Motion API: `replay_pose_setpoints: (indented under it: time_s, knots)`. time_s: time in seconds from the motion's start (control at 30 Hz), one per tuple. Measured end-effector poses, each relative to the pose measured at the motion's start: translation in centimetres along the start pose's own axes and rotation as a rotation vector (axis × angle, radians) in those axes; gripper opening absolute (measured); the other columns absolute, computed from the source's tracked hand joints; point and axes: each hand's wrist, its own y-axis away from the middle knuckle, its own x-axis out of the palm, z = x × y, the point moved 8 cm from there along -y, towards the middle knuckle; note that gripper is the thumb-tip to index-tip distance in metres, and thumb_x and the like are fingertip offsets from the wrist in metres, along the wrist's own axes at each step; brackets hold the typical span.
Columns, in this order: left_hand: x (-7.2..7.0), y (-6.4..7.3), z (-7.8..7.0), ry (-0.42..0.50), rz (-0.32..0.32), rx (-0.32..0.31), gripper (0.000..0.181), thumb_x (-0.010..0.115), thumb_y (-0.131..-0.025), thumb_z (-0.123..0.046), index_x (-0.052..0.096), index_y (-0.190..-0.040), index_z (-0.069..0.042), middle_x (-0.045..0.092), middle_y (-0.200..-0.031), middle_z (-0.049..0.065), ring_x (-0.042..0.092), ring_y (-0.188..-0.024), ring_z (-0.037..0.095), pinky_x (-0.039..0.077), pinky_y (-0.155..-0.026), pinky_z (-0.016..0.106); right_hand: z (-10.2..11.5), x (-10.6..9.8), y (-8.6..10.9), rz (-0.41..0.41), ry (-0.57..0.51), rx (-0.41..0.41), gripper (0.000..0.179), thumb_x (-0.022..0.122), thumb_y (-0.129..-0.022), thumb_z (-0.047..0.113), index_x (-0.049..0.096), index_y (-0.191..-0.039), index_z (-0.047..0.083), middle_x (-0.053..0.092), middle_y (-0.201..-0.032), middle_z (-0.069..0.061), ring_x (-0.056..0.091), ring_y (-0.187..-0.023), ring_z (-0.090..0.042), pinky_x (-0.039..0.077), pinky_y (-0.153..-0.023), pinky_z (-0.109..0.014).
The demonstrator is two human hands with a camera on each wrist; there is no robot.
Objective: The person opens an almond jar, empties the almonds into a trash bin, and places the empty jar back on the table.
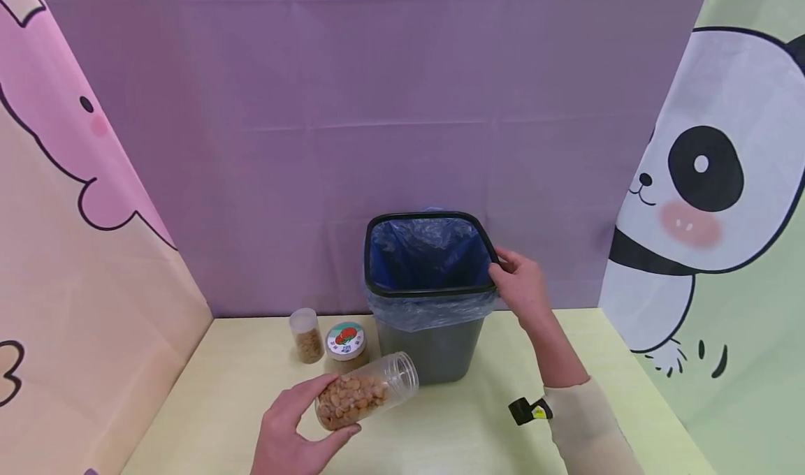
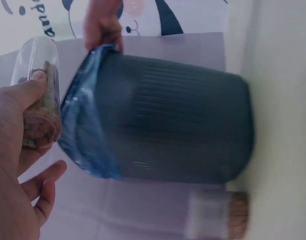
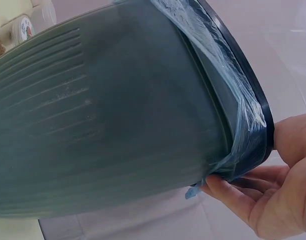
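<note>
L hand [image 1: 292, 422] is nearest, bent in a wide C, thumb & fingers round a clear plastic jar [image 1: 352, 392]; in the L wrist view its lower fingers sit loose, off the jar. Jar is held up above the tabletop [image 1: 220, 391], tipped on its side, threaded mouth away from the palm, brown pieces toward the L hand end. R hand [image 1: 522, 283] is nearly closed, thumb & fingers pinching the black rim of a grey bin [image 1: 428, 349] at the bin's near-R-hand side. Bin stands on the tabletop btwn the hands, just beyond the jar; blue bag [image 1: 434, 251] lines it & folds over the outside. Beyond L hand, close to the bin: tub w/ tomato-print lid [image 1: 346, 339], then a small jar [image 1: 307, 337] w/ brown bits. Black gadget [image 1: 522, 411] by the R sleeve [image 1: 588, 426]. Purple cloth [image 1: 377, 112] behind both hands; panda pic [image 1: 704, 161] past R hand.
</note>
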Motion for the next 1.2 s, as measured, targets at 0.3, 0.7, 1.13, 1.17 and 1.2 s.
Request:
replay_pose_setpoints:
  time_s: [0.3,0.7,1.13,1.17,1.2]
  knots:
    - [-3.9,-4.3,-3.2,-0.04,-0.111,0.204,0.072,0.084,-0.05,-0.035,0.059,-0.115,-0.018,0.06,-0.105,-0.007,0.054,-0.089,0.012,0.038,-0.072,0.021,0.0,-0.3,0.2,0.023,-0.016,-0.004,0.039,0.048,-0.088,0.021,0.049,-0.125,0.011,0.056,-0.113,-0.011,0.054,-0.088,-0.024,0.045,-0.06,-0.028]
    - [-7.8,-11.5,-5.3,-0.185,-0.072,0.311,0.066,0.079,-0.055,-0.04,0.059,-0.114,-0.017,0.063,-0.098,-0.004,0.057,-0.083,0.012,0.04,-0.067,0.032,-0.1,0.0,0.1,0.006,0.015,-0.009,0.04,0.051,-0.086,0.024,0.051,-0.124,0.011,0.057,-0.113,-0.011,0.055,-0.096,-0.023,0.048,-0.069,-0.034]
    - [-10.5,-18.3,-7.4,-0.328,-0.038,0.529,0.063,0.077,-0.057,-0.04,0.06,-0.112,-0.015,0.065,-0.092,-0.002,0.058,-0.074,0.013,0.036,-0.057,0.032,-0.6,0.1,0.1,0.005,-0.026,0.014,0.04,0.051,-0.087,0.025,0.05,-0.125,0.013,0.057,-0.112,-0.01,0.054,-0.096,-0.024,0.047,-0.073,-0.034]
    - [-10.4,-18.6,-7.5,-0.338,-0.023,0.538,0.063,0.077,-0.057,-0.04,0.06,-0.112,-0.015,0.065,-0.093,-0.001,0.058,-0.074,0.012,0.037,-0.057,0.032,-0.6,0.1,0.1,0.003,-0.024,0.013,0.04,0.051,-0.087,0.026,0.05,-0.125,0.013,0.057,-0.113,-0.01,0.054,-0.097,-0.023,0.047,-0.074,-0.035]
    - [-10.2,-18.9,-7.6,-0.348,-0.005,0.544,0.063,0.077,-0.058,-0.04,0.059,-0.113,-0.015,0.065,-0.094,-0.001,0.059,-0.076,0.013,0.038,-0.058,0.033,-0.5,0.0,0.0,0.002,-0.02,0.01,0.041,0.051,-0.087,0.026,0.05,-0.125,0.013,0.057,-0.113,-0.01,0.054,-0.097,-0.023,0.047,-0.074,-0.035]
